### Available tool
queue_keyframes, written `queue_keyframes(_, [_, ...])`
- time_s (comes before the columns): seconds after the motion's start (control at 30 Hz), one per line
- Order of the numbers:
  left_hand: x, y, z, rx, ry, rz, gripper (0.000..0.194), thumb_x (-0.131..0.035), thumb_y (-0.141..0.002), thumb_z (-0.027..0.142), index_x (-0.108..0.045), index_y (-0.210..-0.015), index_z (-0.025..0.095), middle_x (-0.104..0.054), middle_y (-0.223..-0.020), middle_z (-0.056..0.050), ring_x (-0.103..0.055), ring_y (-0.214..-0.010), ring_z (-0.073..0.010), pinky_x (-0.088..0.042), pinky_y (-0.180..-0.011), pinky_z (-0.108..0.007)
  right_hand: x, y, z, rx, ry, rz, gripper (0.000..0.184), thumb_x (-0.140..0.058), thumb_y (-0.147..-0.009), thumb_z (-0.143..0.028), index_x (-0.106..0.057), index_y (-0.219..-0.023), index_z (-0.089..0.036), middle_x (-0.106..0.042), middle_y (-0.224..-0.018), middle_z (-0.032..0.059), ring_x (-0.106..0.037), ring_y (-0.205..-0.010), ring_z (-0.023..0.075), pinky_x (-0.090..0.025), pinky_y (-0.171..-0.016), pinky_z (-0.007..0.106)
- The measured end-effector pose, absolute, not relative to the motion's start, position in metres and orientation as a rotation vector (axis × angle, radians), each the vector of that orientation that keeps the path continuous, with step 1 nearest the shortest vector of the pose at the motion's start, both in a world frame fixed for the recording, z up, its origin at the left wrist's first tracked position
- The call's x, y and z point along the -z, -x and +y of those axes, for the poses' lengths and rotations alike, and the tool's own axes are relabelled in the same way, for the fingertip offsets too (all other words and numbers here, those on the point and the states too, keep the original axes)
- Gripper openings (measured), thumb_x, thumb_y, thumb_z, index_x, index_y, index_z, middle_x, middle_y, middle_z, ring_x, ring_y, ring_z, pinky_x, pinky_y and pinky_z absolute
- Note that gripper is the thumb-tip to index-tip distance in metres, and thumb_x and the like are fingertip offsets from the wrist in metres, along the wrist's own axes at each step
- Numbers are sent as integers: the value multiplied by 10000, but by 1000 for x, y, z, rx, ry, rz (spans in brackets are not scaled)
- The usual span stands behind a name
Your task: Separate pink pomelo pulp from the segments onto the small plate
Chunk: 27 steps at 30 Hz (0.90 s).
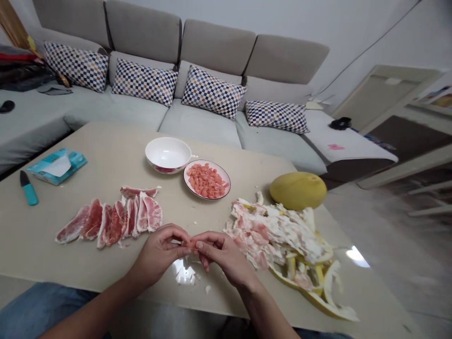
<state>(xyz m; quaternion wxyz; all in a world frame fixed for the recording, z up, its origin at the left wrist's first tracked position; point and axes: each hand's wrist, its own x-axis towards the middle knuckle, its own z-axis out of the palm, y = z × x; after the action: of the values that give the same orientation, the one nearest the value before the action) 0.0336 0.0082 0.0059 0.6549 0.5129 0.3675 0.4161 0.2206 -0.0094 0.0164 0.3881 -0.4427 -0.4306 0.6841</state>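
Note:
My left hand (164,249) and my right hand (219,252) meet above the near part of the table, fingertips pinched together. Between them is a small piece of pink pomelo flesh (192,244), mostly covered by the fingers. Left of my hands lies a row of pomelo segments (115,221), pink with white membrane. Beyond my hands, a plate (226,192) with a dark rim carries small peeled pieces of pomelo flesh (205,180). To the right of my right hand spreads a heap of white and pink membrane scraps (271,230) with yellow peel (332,306).
A white bowl (167,151) stands beside the plate. At the far left are a tissue pack (58,165) and a teal-handled knife (28,188). A whole pomelo (298,190) rests behind the scraps. Behind the table (116,136) runs a grey sofa (197,129) with patterned cushions.

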Motion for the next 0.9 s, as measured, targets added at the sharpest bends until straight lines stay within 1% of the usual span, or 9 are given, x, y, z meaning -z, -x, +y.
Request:
queue_keyframes(0.13, [-4, -32, 9, -940, -1086, 780, 146, -772, -704, 207, -657, -791, 182, -638, -864, -19, -615, -865, -151, -499, -799, -257, -16, -215, -11, -1753, 1108, -982, 275, -751, -754, -396, -762, -909, -169, -686, -735, 23, -575, -516, 74, -482, -514, 202])
queue_keyframes(0.27, [-3, -31, 10, -851, -1024, 761, 296, -771, -709, 206, -633, -970, 213, -654, -934, -23, -623, -926, -167, -494, -820, -274, -15, -212, -12, -1699, 1143, -1004, 290, -743, -767, -397, -753, -940, -165, -700, -693, 28, -615, -572, 94, -514, -585, 215])
queue_keyframes(0.3, [-3, -31, 10, -852, -1027, 769, 296, -769, -714, 210, -633, -976, 213, -653, -935, -22, -622, -929, -169, -492, -821, -275, -14, -212, -12, -1690, 1152, -1002, 296, -743, -767, -399, -750, -948, -165, -696, -669, 24, -619, -575, 98, -518, -592, 218])
queue_keyframes(0.4, [-4, -31, 11, -902, -1085, 783, 147, -731, -756, 234, -664, -879, 190, -650, -911, -26, -612, -921, -162, -479, -830, -263, -12, -210, -13, -1677, 1158, -962, 294, -754, -757, -393, -745, -945, -167, -692, -653, 17, -622, -581, 100, -523, -594, 218])
queue_keyframes(0.47, [-5, -31, 12, -896, -1093, 790, 97, -710, -779, 248, -679, -843, 182, -665, -911, -32, -614, -907, -160, -474, -834, -260, -11, -209, -14, -1692, 1148, -915, 288, -771, -741, -380, -743, -927, -163, -694, -667, 18, -618, -581, 96, -522, -587, 211])
queue_keyframes(0.63, [-8, -29, 12, -868, -963, 861, 138, -720, -777, 273, -694, -877, 181, -699, -927, -38, -629, -894, -159, -473, -833, -256, -9, -208, -15, -1765, 1096, -733, 280, -816, -685, -353, -725, -854, -149, -701, -738, 29, -601, -583, 80, -511, -562, 187])
queue_keyframes(0.73, [-8, -29, 11, -856, -877, 848, 170, -731, -774, 287, -699, -903, 181, -705, -943, -41, -626, -913, -156, -469, -851, -252, -10, -214, -12, -1785, 1111, -759, 298, -813, -682, -362, -711, -870, -154, -705, -776, 36, -618, -613, 97, -527, -595, 211])
queue_keyframes(0.8, [-8, -29, 11, -832, -813, 832, 194, -730, -779, 297, -703, -926, 175, -707, -962, -50, -625, -943, -161, -461, -896, -267, -11, -223, -3, -1662, 1194, -916, 294, -780, -711, -379, -705, -898, -165, -713, -815, 45, -645, -659, 123, -543, -649, 249])
queue_keyframes(0.9, [-8, -28, 12, -815, -711, 802, 229, -725, -787, 307, -705, -969, 169, -706, -1013, -67, -620, -1017, -175, -432, -985, -301, -13, -243, 31, -1153, 1372, -1285, 265, -694, -771, -395, -696, -917, -174, -722, -804, 54, -674, -739, 178, -544, -742, 324])
